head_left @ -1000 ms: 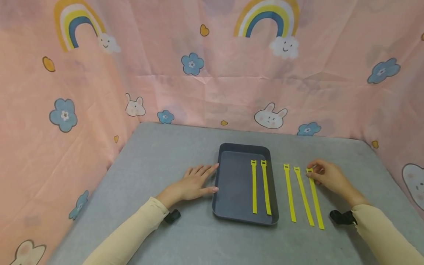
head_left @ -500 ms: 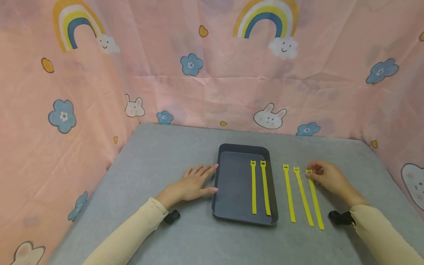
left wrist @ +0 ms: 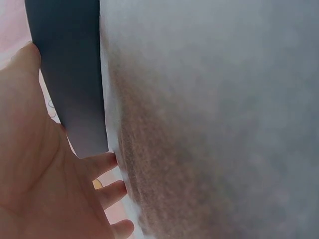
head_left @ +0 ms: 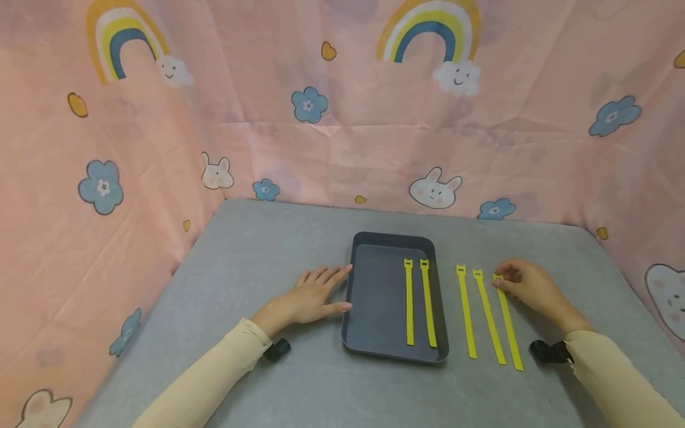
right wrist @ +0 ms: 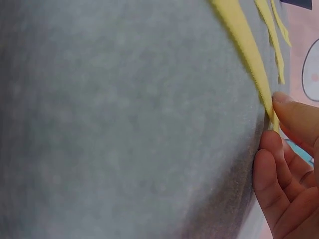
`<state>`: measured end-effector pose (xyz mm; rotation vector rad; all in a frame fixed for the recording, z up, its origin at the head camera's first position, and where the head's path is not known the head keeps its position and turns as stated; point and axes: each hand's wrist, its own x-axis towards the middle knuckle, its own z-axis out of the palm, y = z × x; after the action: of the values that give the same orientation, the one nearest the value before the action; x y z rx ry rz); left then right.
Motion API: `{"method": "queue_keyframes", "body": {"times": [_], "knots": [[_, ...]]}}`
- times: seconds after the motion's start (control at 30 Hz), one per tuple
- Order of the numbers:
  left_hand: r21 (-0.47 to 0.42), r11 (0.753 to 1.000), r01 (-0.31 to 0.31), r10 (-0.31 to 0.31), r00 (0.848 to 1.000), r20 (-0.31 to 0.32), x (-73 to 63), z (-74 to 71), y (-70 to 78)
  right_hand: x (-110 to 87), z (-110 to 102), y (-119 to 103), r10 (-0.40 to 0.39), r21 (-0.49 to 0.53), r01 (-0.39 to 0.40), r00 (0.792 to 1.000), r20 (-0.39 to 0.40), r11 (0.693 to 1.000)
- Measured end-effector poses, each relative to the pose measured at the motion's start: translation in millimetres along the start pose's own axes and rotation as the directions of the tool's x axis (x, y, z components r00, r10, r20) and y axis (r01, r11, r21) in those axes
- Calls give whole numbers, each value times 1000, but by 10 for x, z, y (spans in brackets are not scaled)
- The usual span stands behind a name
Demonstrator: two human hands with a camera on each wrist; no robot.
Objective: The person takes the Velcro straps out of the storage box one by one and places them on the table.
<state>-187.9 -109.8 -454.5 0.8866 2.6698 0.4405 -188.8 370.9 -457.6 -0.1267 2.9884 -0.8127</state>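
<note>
A dark grey tray lies on the table, its left wall touched by my left hand, whose fingers are spread and straight. In the left wrist view the tray's side wall stands beside the thumb and fingers. Two yellow cable ties lie lengthwise in the tray's right half. To its right are three more on the table. My right hand pinches the slotted head end of the rightmost cable tie; the fingers partly cover that end. In the right wrist view this cable tie runs up from between thumb and fingers.
Between the tray and the right hand lie the left loose cable tie and the middle one, slotted ends facing away from me. A pink printed curtain encloses the grey table at the back and sides.
</note>
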Motion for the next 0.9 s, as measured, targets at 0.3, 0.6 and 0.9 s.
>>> {"method": "queue_keyframes", "body": {"times": [0.3,0.6,0.9], "knots": [[4,1000,3,-3,1000,-1,5,-16,18,20,-25,-7,16,-20,-17,999,-51,1000],[13,1000,16,-16,1000,7,-1,-13,8,16,-244,-379,-60,-86,49,990,-129,995],[10,1000,16,-16,1000,2,-5,14,4,23,-292,-810,-85,-33,82,989,-123,996]]}}
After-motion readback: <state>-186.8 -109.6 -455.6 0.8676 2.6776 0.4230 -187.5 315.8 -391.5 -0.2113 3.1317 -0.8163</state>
